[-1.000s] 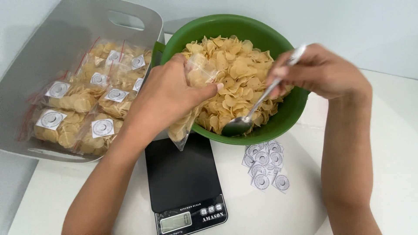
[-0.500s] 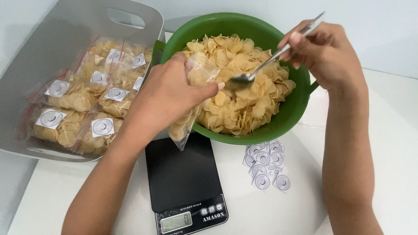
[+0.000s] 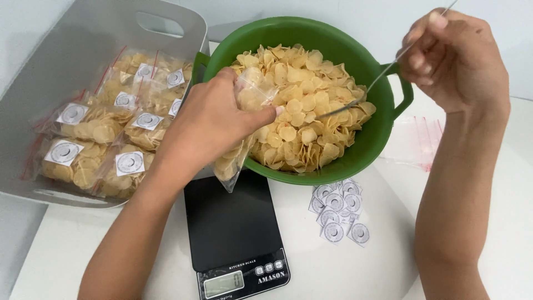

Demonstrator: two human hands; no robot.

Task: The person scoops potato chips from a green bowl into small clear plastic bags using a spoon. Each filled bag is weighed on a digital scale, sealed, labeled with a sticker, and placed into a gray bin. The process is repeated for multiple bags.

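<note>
On the white table (image 3: pixel 355 272), left grip (image 3: pixel 214 125) pinches a clear bag (image 3: pixel 239 150), right grip (image 3: pixel 452 58) a spoon (image 3: pixel 366 91).

Spoon handle (image 3: pixel 413 44) cut off by top edge beyond right-hand fingers (image 3: pixel 425 58); bowl end possibly buried among chips (image 3: pixel 305 116). Bag mouth (image 3: pixel 252 91) hidden behind left-hand fingers (image 3: pixel 244 119).

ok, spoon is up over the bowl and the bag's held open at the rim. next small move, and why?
Probably tip the spoon toward the clear bag. The right hand holds it by the handle, its tip at the chips in the green bowl, while the left hand holds the part-filled bag above the black scale.
</note>
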